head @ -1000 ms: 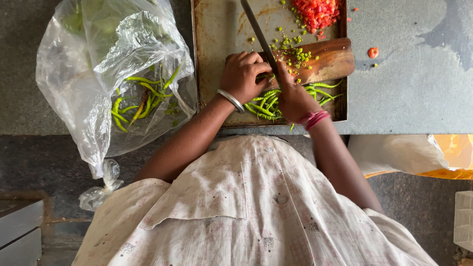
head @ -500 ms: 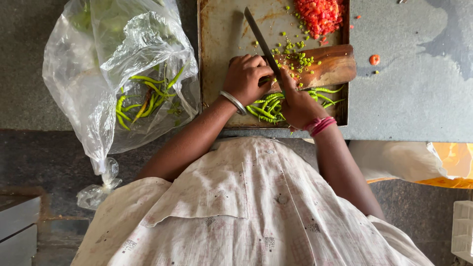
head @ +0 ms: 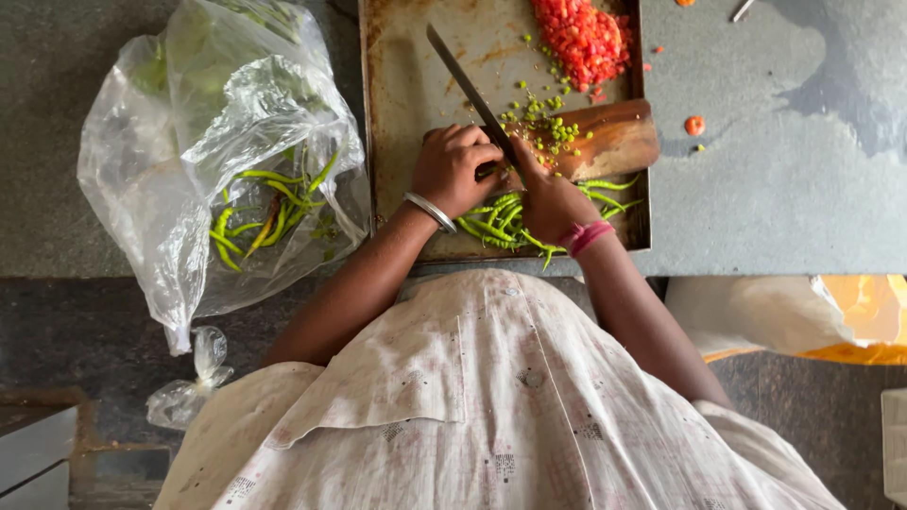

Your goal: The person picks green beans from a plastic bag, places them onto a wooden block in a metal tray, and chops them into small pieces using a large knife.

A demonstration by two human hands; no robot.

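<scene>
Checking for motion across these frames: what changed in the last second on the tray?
Little changed. The knife keeps its diagonal line, the left hand still on its handle, and the right hand still bunches the green chillies on the tray. The apparent shift looks like head camera movement. Chopped red pile, wooden board and plastic bag stayed put.

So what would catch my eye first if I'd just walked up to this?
Probably the long knife slanting across the worn metal tray, gripped by the left hand while the right hand rests on a bunch of green chillies. Then the bright heap of chopped red pieces at the tray's far end, and the clear plastic bag of chillies off to the left.
</scene>
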